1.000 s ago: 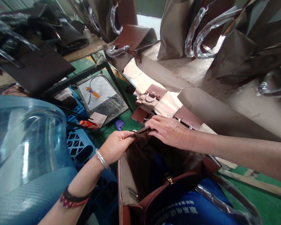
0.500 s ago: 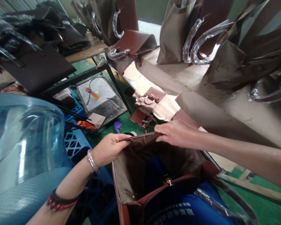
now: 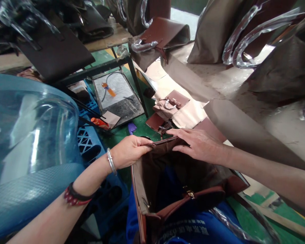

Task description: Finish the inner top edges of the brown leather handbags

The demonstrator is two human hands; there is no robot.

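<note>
A brown bag [image 3: 162, 217] with a tan lining lies open over blue cloth [image 3: 190, 225] with white print. My left hand [image 3: 129, 150], with a silver bangle at the wrist, pinches the far rim of the bag between thumb and fingers. At the same rim, to the right, my right hand [image 3: 197, 144] has its thumb and fingers apart, with the thumb over the inside of the bag and the fingers at the edge. A gold clasp [image 3: 191, 194] shows on the near strap, and a plastic-wrapped handle [image 3: 228, 222] hangs at the near side.
A big clear blue plastic container [image 3: 35, 135] fills the left side. Beyond are a black-framed stand [image 3: 132, 112], blue crates [image 3: 91, 142], and a table [image 3: 210, 81] bearing several brown bags [image 3: 165, 34]. Dark bags [image 3: 53, 51] lie at upper left.
My right hand's thumb and fingers have spread from a pinch on the rim. My left hand still pinches it. The view has shifted, so most things appear further right.
</note>
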